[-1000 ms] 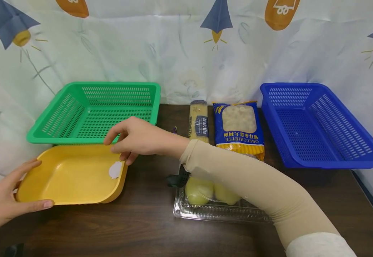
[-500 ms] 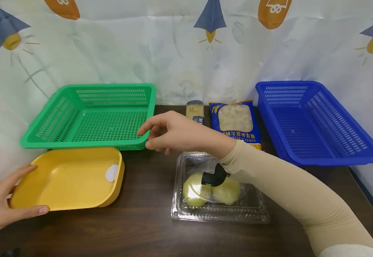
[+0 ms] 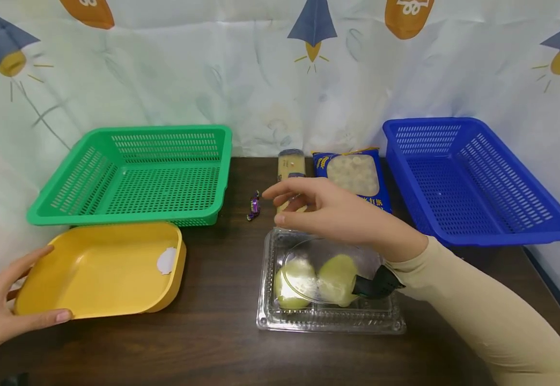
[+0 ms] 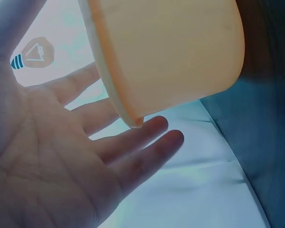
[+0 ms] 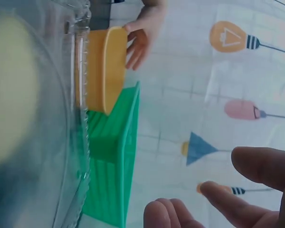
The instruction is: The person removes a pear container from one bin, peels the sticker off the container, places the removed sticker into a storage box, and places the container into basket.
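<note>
Overall, a dark brown, wood-grained table stands against a creased white curtain printed with faint leaves, blue rocket-like shapes with yellow tips, and orange light bulbs. At the table's left, a yellow basin sits in front of a green slotted basket; whether the two touch is unclear. A person's left hand spans the basin's left end, fingers straight and spread, thumb along the near rim. The right hand, in a beige sleeve, is raised over the middle of the table, fingers loosely bent, thumb apart, holding nothing. Below it lies a clear plastic container with two pale green fruits; just left of the fingertips is a purple twist-wrapped candy. A blue basket stands at right. As for labels, the basin's inner wall carries a white sticker. Behind the right hand, a slim pack shows a sliver of dark blue label, and a blue bag has a clear window, a yellow wheat-ear mark and a row of characters, partly covered and too small to read surely.
</note>
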`<state>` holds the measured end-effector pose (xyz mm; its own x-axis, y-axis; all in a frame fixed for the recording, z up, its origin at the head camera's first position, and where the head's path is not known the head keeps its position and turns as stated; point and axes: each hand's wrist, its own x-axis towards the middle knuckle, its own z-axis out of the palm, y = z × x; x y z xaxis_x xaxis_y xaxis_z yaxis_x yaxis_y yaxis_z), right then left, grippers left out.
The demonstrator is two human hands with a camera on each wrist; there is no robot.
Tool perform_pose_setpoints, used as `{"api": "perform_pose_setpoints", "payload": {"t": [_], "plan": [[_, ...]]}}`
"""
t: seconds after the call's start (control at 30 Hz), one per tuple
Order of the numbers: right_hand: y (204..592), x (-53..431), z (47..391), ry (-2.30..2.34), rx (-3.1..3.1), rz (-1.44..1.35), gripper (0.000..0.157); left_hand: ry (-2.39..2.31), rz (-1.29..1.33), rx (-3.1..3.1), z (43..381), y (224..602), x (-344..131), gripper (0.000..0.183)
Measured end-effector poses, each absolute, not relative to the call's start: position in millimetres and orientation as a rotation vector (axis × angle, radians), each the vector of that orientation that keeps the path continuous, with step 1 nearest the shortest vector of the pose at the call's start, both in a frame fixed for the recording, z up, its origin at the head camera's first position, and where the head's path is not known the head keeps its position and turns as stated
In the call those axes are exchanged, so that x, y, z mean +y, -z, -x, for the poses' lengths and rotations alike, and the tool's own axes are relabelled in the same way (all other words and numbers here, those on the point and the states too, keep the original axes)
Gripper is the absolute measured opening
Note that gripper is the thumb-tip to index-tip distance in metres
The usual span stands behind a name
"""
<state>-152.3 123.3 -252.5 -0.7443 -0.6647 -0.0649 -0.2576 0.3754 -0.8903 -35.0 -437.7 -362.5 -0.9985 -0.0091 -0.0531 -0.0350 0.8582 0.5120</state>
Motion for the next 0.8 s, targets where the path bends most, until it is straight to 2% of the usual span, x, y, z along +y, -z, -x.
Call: {"api": "perform_pose_setpoints", "payload": {"t": [0.2, 0.47, 0.8], "plan": [[257.2, 161.4, 138.4, 1.311, 2.3, 0.741, 0.045, -0.877, 0.025, 3.012, 33.2, 355.8, -431.3, 0.126], [268.8, 202.0, 113.1, 1.297, 2.406, 0.696, 0.04, -0.705, -0.001, 3.055, 36.2, 335.0, -411.0, 0.123], [277.0, 233.5, 90.1, 1.296, 2.451, 0.546, 0.044, -0.892, -0.299, 3.1, 28.7, 296.9, -346.9, 0.126]]}}
